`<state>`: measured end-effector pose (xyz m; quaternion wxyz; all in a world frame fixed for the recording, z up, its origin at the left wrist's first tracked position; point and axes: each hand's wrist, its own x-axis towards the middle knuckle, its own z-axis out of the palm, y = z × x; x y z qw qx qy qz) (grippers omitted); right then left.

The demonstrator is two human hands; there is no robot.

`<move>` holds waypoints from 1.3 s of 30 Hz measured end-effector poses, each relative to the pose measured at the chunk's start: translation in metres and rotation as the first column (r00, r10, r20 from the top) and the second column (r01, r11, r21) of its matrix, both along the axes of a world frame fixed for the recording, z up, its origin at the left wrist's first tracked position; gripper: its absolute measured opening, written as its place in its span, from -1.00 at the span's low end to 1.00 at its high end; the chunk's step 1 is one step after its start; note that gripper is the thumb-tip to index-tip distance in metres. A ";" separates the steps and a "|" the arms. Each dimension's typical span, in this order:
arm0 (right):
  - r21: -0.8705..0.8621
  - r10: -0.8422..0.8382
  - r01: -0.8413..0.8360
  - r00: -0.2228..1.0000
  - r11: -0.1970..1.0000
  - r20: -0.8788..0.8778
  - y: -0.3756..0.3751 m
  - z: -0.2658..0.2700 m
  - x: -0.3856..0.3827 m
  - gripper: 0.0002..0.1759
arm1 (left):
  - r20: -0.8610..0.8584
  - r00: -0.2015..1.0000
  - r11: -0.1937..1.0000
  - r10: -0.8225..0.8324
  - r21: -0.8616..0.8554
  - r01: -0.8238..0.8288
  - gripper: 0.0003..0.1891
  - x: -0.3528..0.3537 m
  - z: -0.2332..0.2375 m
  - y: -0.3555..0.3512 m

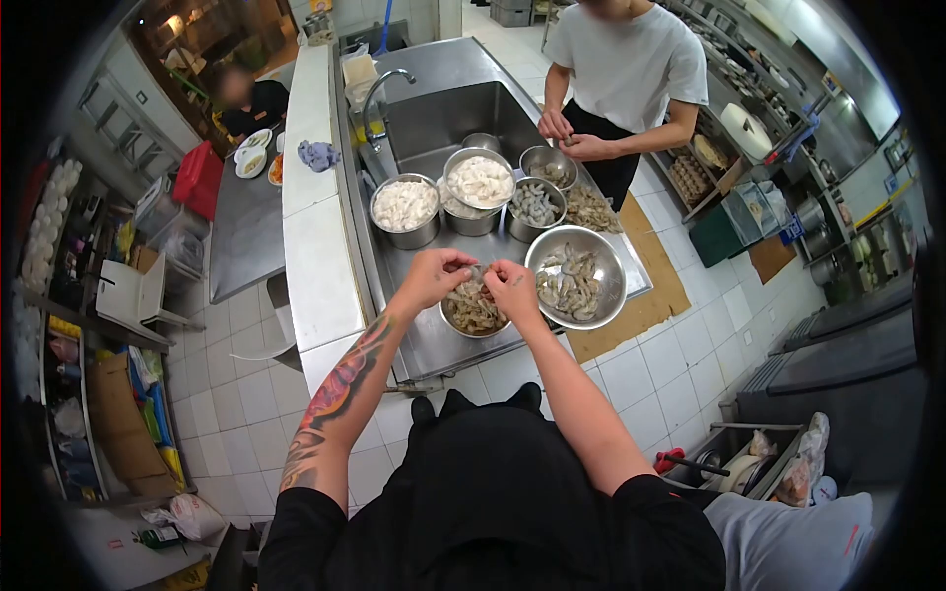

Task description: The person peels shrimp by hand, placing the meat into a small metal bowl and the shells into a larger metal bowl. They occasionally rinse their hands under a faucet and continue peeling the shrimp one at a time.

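Over a metal bowl of shrimp shells (474, 311) my left hand (440, 277) and my right hand (512, 289) come close together. Fingers of both hands are pinched on a small greyish shrimp (480, 273), partly hidden between them. Just right of my right hand is a wide steel bowl (613, 286) with whole shrimp (569, 283) in it. Beyond my hands stand a pot of pale peeled shrimp (405, 204), a bowl of the same (480, 181) resting on another pot, and a pot of grey shrimp (537, 204).
A steel sink (453, 118) with a faucet (379, 94) lies behind the pots. Across the counter a co-worker (627, 74) in a white shirt holds something small. Loose shrimp (591, 210) lie near the counter's right edge. A tiled ledge (313, 246) runs along the left.
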<state>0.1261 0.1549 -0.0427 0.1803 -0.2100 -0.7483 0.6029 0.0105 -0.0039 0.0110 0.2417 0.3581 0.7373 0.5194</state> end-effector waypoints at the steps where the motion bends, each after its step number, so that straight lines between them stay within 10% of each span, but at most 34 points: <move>1: 0.000 -0.001 0.001 1.000 1.000 -0.001 0.003 -0.009 0.000 -0.78 | 0.004 1.000 1.000 0.009 -0.024 -0.009 -0.74 0.000 0.001 0.000; 3: 0.593 0.021 -0.093 0.992 0.800 0.127 0.008 -0.031 0.002 -0.76 | -0.007 0.999 0.999 0.041 -0.026 -0.041 -0.74 -0.003 -0.005 0.000; 7: 0.698 0.068 -0.126 0.992 0.705 0.110 0.008 -0.046 0.001 -0.75 | -0.057 0.994 0.995 0.092 -0.045 -0.094 -0.75 -0.002 0.001 -0.001; 8: 0.179 0.121 -0.125 0.992 0.976 0.031 0.004 -0.032 -0.002 -0.75 | -0.055 0.994 0.994 0.094 -0.045 -0.096 -0.75 -0.001 0.003 -0.002; 9: -0.402 0.116 -0.131 0.991 0.906 -0.061 -0.002 -0.016 -0.003 -0.74 | -0.069 0.994 0.996 0.082 -0.040 -0.085 -0.76 0.000 0.005 -0.003; 13: -0.551 0.159 -0.227 0.973 0.803 -0.170 -0.001 0.016 0.000 -0.76 | -0.058 0.998 0.999 0.024 0.026 -0.023 -0.69 0.003 0.000 0.002; 18: -0.299 -0.068 -0.010 0.966 0.954 -0.248 0.059 0.042 -0.022 -0.72 | 0.041 0.997 0.989 0.064 0.129 -0.068 -0.59 0.002 -0.001 0.002; 22: 0.301 -0.317 0.309 0.948 0.902 -0.023 0.138 0.017 -0.016 -0.56 | -0.073 0.991 0.986 0.116 0.130 -0.106 -0.58 -0.003 0.003 -0.001; 32: 0.185 -0.489 0.458 0.852 0.869 0.187 0.190 -0.067 0.098 -0.69 | -0.223 0.974 0.999 0.039 0.043 -0.030 -0.59 -0.003 0.012 -0.005; 35: 0.445 -0.480 0.413 0.876 0.795 0.045 0.193 -0.081 0.101 -0.72 | -0.252 0.968 1.000 -0.005 0.013 0.009 -0.60 -0.003 0.012 -0.002; 39: 0.634 -0.120 -0.207 0.894 0.745 0.432 0.140 -0.048 0.078 -0.75 | -0.255 0.966 0.999 -0.040 -0.019 0.036 -0.64 -0.006 0.010 -0.001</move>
